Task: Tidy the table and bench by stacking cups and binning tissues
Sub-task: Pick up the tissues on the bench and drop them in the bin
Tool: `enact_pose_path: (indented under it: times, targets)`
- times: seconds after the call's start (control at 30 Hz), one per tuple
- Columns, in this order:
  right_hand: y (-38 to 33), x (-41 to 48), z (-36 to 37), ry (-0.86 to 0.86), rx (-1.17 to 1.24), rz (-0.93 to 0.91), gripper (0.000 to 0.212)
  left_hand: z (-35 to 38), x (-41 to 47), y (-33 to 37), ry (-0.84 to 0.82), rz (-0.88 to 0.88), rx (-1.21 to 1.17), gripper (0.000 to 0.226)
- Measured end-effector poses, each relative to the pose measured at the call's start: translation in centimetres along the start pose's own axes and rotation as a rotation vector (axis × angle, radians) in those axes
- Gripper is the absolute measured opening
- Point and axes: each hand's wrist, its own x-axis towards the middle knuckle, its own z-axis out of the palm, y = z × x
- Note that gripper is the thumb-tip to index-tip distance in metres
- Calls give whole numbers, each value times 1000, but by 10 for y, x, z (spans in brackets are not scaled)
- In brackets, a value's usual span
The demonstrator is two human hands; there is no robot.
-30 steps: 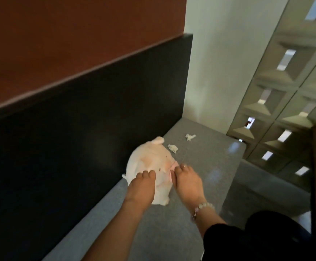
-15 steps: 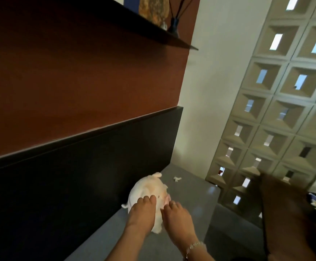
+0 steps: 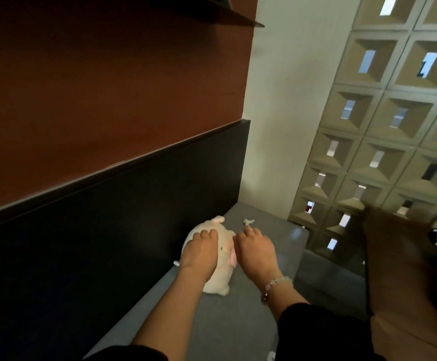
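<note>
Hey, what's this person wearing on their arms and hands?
Right arm: a black sleeve down to the forearm, a bracelet of pale beads at the wrist, a thin ring on one finger of the right grip. Left arm: a dark sleeve only at the frame's bottom edge; nothing visible on the left grip.

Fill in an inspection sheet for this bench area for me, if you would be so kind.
Surface: grey bench.
Job's things: one crumpled tissue on the bench just beyond the right hand; no cups seen.
Clutter: cream plush toy lying on the bench.
Hands: left hand grips the plush toy; right hand beside it, fingers curled, contents hidden.
Cables: nothing seen.
Surroundings: black backrest, block screen wall, blurred brown table at right.
</note>
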Motion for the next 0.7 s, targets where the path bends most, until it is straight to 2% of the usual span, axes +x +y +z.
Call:
enact_pose_path:
  times: [0.33, 0.57, 0.7]
  targets:
    - [43, 40, 21, 22, 87, 57, 35, -8, 59, 22, 12, 67, 118, 28]
    - [27, 29, 8, 39, 98, 114, 34, -19, 41, 10, 37, 118, 145, 25]
    - [8, 12, -1, 49, 96, 116, 33, -27, 20, 3, 81, 95, 77, 28]
